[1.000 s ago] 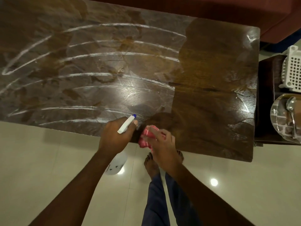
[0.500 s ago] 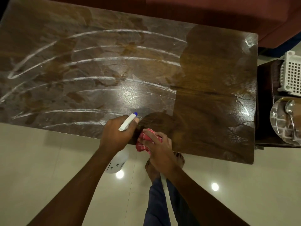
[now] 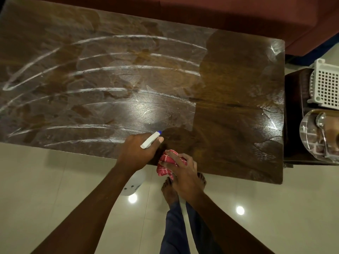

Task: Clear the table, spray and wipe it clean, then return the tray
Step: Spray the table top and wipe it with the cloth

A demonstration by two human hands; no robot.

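The right grip (image 3: 183, 173) has drawn the cloth (image 3: 163, 169) back a touch toward the near edge of the counter (image 3: 229, 85), and part of the cloth now hangs past that edge. The left grip (image 3: 136, 153) has barely shifted.

The right grip's fingers are curled over the bunched red cloth, pressing it onto the wood at the edge. Just beside it, the left grip is closed round the neck of the sprayer (image 3: 150, 140), whose white head with its blue tip points out over the counter. The bottle's pale body hangs below the counter's edge, above the floor (image 3: 55, 180).

Long white streaks (image 3: 128, 66) arc across the left and middle of the counter. The right part looks darker, with only a few marks near its far corner and right edge.

To the right, close against the counter's end, stands a low side table (image 3: 293, 114). On it sit a white basket (image 3: 324, 87) and, nearer, the clear tray (image 3: 310, 140) with a spoon (image 3: 320, 120) lying in it.
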